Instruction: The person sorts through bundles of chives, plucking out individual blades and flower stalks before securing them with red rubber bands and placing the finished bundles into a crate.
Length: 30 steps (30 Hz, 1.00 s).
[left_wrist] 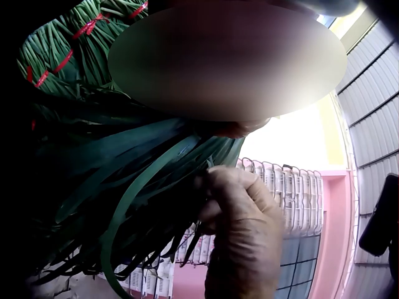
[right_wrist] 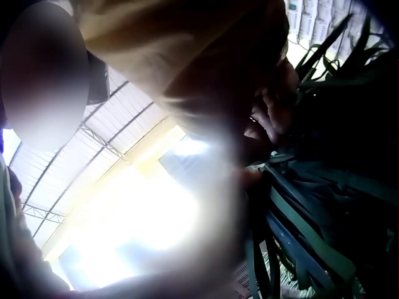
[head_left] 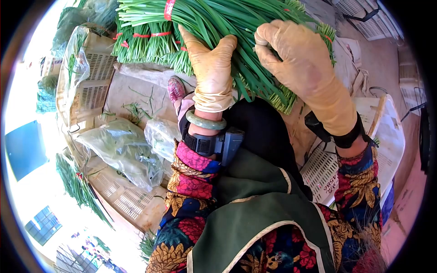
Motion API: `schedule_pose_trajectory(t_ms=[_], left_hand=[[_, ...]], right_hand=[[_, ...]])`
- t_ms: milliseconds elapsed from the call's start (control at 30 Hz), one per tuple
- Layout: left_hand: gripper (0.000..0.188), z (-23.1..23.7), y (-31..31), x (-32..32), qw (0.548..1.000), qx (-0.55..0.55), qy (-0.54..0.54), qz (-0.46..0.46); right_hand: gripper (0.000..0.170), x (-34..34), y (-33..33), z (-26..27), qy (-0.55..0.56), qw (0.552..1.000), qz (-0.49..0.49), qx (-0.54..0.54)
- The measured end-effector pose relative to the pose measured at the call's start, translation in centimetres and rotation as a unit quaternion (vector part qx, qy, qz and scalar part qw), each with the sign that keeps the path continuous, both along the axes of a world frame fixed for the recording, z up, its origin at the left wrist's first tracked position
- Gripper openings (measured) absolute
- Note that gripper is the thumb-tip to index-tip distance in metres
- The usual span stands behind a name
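Note:
A large bunch of garlic chives [head_left: 214, 20], bound with red tape [head_left: 169, 9], lies across the top of the head view. My gloved left hand [head_left: 211, 75] holds it from the near side, thumb and forefinger spread around the leaves; its other fingers are hidden. At the leafy end, my gloved right hand [head_left: 298, 61] has thumb and forefinger curled together. The left wrist view shows the right hand [left_wrist: 243, 218] pinching at the leaf tips [left_wrist: 187, 156]. Dark leaves [right_wrist: 305, 218] hang below its fingers in the right wrist view.
Several taped bundles [head_left: 145, 43] are stacked beneath the held bunch. A plastic crate [head_left: 93, 68] stands at the left, near a clear plastic bag [head_left: 120, 145] and another crate [head_left: 127, 200]. A white crate [head_left: 318, 175] sits by my right forearm. Loose leaves [head_left: 136, 109] litter the floor.

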<state>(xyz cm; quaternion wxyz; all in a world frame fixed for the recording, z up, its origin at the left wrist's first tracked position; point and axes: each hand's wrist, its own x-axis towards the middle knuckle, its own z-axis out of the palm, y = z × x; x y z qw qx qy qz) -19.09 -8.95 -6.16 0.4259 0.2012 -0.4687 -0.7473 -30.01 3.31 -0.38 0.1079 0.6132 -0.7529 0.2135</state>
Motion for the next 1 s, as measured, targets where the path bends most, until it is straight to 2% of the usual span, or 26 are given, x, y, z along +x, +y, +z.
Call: schedule_pose_trajectory(t_ms=[100, 133, 233, 300, 400, 633, 667, 700, 733, 767, 867, 900, 1000], left_hand=[[0.098, -0.2, 0.0, -0.2, 1.0, -0.008, 0.016, 0.007], [0.099, -0.2, 0.1, -0.2, 1.0, -0.011, 0.021, 0.01], [0.061, -0.1, 0.7, -0.3, 0.998, -0.007, 0.037, 0.047], [0.056, 0.3, 0.5, -0.5, 0.998, -0.021, 0.051, 0.029], [0.056, 0.9, 0.3, -0.9, 0.997, -0.033, 0.061, 0.019], [0.066, 2.1, 0.1, -1.1, 0.995, 0.051, 0.079, 0.014], [0.068, 2.3, 0.1, -1.0, 0.995, 0.061, 0.082, 0.016], [0.054, 2.1, 0.1, -0.9, 0.996, 0.049, 0.069, 0.023], [0.055, 2.0, 0.1, -0.6, 0.997, 0.058, 0.049, 0.013], [0.056, 2.0, 0.1, -0.1, 0.997, 0.066, 0.029, 0.002], [0.059, 1.6, 0.5, 0.2, 0.999, 0.032, 0.009, -0.005], [0.06, 1.6, 0.6, 0.2, 1.0, 0.012, 0.009, -0.001], [0.065, 1.6, 1.0, -0.1, 1.0, -0.018, 0.003, 0.02]], right_hand=[[0.017, -0.1, 0.0, -1.3, -0.214, 0.975, -0.051, 0.031], [0.016, -0.2, -0.2, -1.7, -0.248, 0.967, -0.056, 0.017], [0.016, 0.0, -0.8, -2.5, -0.336, 0.939, -0.067, -0.022], [0.018, 0.7, -1.1, -2.3, -0.376, 0.923, -0.069, -0.042], [0.017, -0.2, -2.2, -2.4, -0.38, 0.92, -0.037, -0.084], [0.015, 0.8, -2.6, -1.5, -0.343, 0.936, -0.025, -0.08], [0.014, 0.8, -2.6, -1.1, -0.38, 0.921, -0.016, -0.082], [0.013, 0.7, -2.5, -0.5, -0.417, 0.905, -0.009, -0.083], [0.013, 0.7, -2.3, 0.1, -0.453, 0.888, -0.002, -0.084], [0.006, 0.6, -2.0, 1.0, -0.463, 0.885, -0.012, -0.04], [0.012, 0.4, -1.3, 2.8, -0.553, 0.831, -0.06, 0.013], [0.02, -0.1, -1.1, 2.8, -0.549, 0.835, -0.037, 0.02], [0.016, -0.7, -0.5, 3.8, -0.694, 0.719, 0.003, 0.04]])
